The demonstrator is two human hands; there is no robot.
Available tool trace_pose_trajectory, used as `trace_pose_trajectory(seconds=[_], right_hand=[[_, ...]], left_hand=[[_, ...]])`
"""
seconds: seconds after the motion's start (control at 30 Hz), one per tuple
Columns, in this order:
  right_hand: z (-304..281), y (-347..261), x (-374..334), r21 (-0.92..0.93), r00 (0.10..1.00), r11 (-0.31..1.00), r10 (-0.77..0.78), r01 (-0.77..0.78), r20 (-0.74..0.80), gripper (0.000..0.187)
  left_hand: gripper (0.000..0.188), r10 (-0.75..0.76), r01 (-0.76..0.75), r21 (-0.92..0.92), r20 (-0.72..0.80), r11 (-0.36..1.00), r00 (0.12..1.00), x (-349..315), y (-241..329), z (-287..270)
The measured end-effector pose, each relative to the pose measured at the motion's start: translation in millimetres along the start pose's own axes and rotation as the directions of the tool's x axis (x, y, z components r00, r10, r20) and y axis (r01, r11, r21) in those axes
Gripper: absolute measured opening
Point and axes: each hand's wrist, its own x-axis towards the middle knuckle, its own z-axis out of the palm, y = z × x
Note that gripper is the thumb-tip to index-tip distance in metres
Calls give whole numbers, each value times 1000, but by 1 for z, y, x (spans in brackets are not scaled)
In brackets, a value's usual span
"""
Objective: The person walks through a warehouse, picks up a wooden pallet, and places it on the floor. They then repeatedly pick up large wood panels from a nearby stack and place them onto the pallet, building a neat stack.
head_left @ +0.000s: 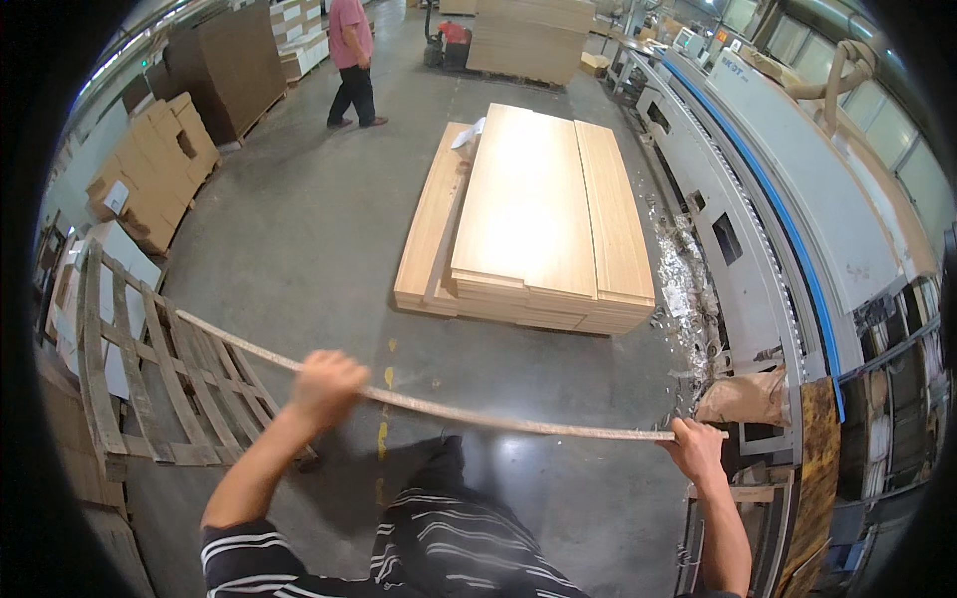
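Note:
A long, thin, light-brown strip of board (478, 420) spans the view in front of my body, its left end higher and farther out than its right. My left hand (330, 387), slightly blurred, is closed around it left of the middle. Near its right end my right hand (695, 448) grips it too. Only a narrow side of the board shows, so how deep it is I cannot tell. Beyond it, a stack of pale wood-coloured panels (528, 204) lies low over the floor, with a narrower pile along its left side.
A slatted wooden pallet (164, 374) leans at my left, beneath the strip's far end. Along the right runs a long grey machine (733, 214) with a blue rail, shavings (683, 284) at its foot. A person (351, 60) in a pink top stands far back, near stacked boards (533, 40).

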Motion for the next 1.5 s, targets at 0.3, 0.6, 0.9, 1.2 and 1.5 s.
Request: trace_pose_trajectory(seconds=[0.3,0.6,0.9,1.2,1.5], right_hand=[[3,37,64,-77,999,997,-13,9,-47,40],[4,115,157,-79,997,997,1,-7,-76,37],[14,224,218,-132,994,991,-10,-5,-108,36],[55,327,325,-70,990,990,120,-125,-77,32],[47,285,441,-77,953,994,-101,83,-284,44]], left_hand=[[28,-53,34,-177,-105,984,993,24,-92,24],[28,-4,-32,-247,-142,968,990,131,-100,35],[26,-4,-48,-243,-210,969,978,230,-39,42],[30,-137,95,-245,-163,965,977,360,-28,58],[57,-364,354,-89,-309,931,879,428,-35,52]])
